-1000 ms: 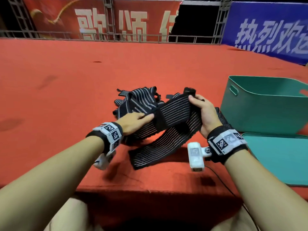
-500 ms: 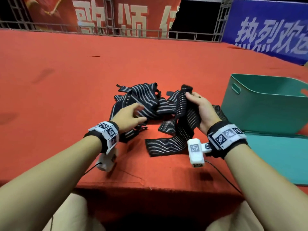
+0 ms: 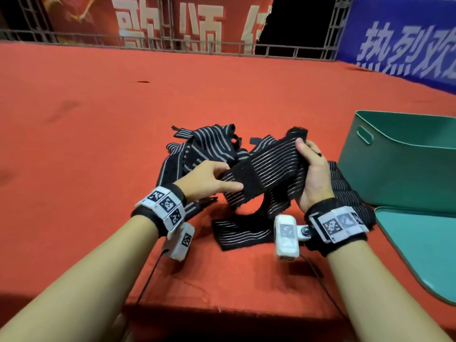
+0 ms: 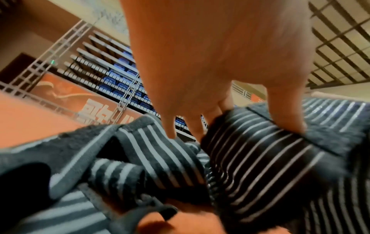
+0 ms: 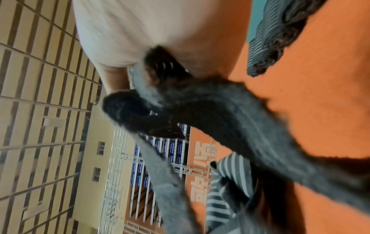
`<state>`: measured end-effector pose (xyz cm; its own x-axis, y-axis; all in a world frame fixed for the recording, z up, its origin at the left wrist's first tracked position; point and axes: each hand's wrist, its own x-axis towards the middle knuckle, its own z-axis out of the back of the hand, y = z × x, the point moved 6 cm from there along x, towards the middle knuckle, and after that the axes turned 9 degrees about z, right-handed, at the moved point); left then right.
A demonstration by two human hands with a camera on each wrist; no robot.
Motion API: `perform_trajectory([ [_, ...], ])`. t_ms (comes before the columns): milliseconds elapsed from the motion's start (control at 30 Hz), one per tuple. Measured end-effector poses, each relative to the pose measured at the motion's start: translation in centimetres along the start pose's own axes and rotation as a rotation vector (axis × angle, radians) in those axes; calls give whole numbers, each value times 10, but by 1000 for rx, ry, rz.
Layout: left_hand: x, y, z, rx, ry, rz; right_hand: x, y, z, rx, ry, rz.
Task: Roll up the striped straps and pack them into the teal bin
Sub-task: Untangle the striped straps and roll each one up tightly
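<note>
A black strap with thin pale stripes [image 3: 269, 169] is stretched between my hands above the red carpet. My right hand [image 3: 313, 166] grips its upper end, thumb over the fuzzy black tip. My left hand [image 3: 209, 180] pinches the strap lower down, thumb on top and fingers beneath; the left wrist view shows that strap [image 4: 260, 158] under the thumb. The rest of it hangs down and folds onto the carpet [image 3: 241, 233]. A heap of more striped straps [image 3: 204, 144] lies behind the hands. The teal bin [image 3: 404, 164] stands to the right.
A flat teal lid [image 3: 424, 248] lies on the carpet in front of the bin. More straps [image 3: 350, 193] lie beside my right wrist against the bin. The platform's front edge runs just below my forearms. Railings and banners close off the back.
My left hand has reached back to the strap and taken hold of it, pulling it taut again between both hands. The right hand kept its grip and stayed about where it was.
</note>
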<state>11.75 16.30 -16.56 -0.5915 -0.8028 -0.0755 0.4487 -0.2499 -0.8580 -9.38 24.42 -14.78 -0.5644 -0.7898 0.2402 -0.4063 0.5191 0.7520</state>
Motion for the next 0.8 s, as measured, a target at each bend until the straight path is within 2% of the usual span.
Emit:
perform_trajectory([
  [67, 1, 7, 2, 61, 79, 44, 8, 0, 18, 41, -69, 27],
  [100, 1, 11, 5, 56, 75, 65, 10, -1, 25, 61, -96, 26],
  [167, 4, 18, 16, 18, -42, 96, 14, -3, 36, 44, -122, 31],
  [267, 0, 26, 33, 4, -211, 140, 20, -2, 43, -199, -117, 95],
  [333, -4, 34, 41, -152, -274, 182, 22, 0, 39, -386, -66, 143],
  [433, -14, 46, 44, -532, -264, 250, 21, 0, 31, -581, -15, 208],
  [500, -16, 45, 42, -699, -245, 232, 18, 0, 29, -671, -31, 248],
  [567, -16, 40, 42, -755, -254, 181, 11, 1, 28, -731, -46, 284],
  [700, -13, 24, 33, -593, -246, 71, 2, 2, 23, -730, -55, 250],
  [800, -13, 11, 31, -323, -310, -65, -5, -8, 4, -572, 79, 120],
])
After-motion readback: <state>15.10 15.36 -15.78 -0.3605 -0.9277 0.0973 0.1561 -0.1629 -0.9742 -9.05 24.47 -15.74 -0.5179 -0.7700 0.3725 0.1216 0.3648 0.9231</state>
